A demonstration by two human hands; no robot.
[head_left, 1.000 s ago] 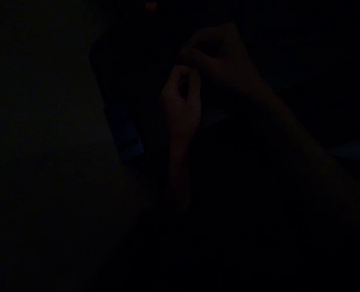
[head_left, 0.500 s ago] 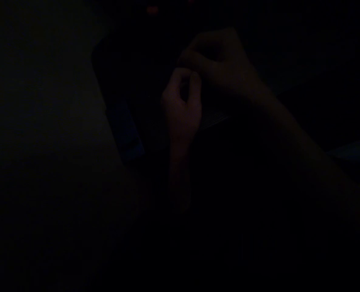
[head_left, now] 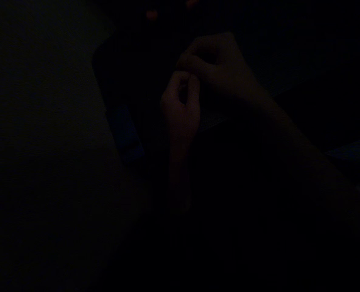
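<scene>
Though dim, both hands [head_left: 180, 111] [head_left: 227, 69] curled

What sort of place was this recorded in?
Too dark to be sure; perhaps a table in an unlit room. A black, round-cornered flat surface shows behind the left hand and right hand, with a dim blue rectangular shape along its edge and a small dull-red spot beyond.
</scene>
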